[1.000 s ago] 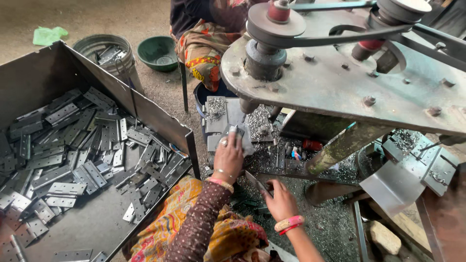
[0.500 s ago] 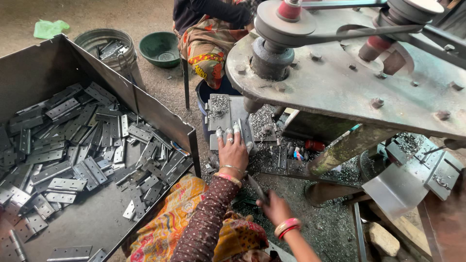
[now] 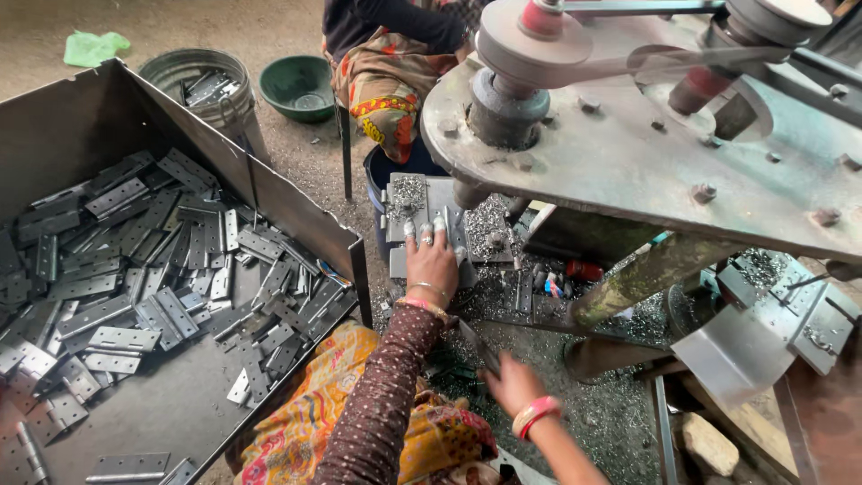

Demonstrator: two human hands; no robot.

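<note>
The left hand (image 3: 433,260) lies flat, fingers spread, pressing a grey metal plate (image 3: 422,224) on the press bed — gripping nothing. The right hand (image 3: 510,382), blurred, hovers at five o'clock over metal shavings (image 3: 620,422); I cannot tell how far open it is. At nine o'clock, a steel bin (image 3: 296,211) holds loose hinges (image 3: 126,296); at twelve, another person's patterned lap (image 3: 382,90).

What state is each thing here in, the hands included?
Left hand: flat on the metal plate under the drill.
Right hand: blurred, grip unclear.
Metal bin: open, part full of hinges.
Bucket: upright, holds metal pieces.
Green bowl: upright.
</note>
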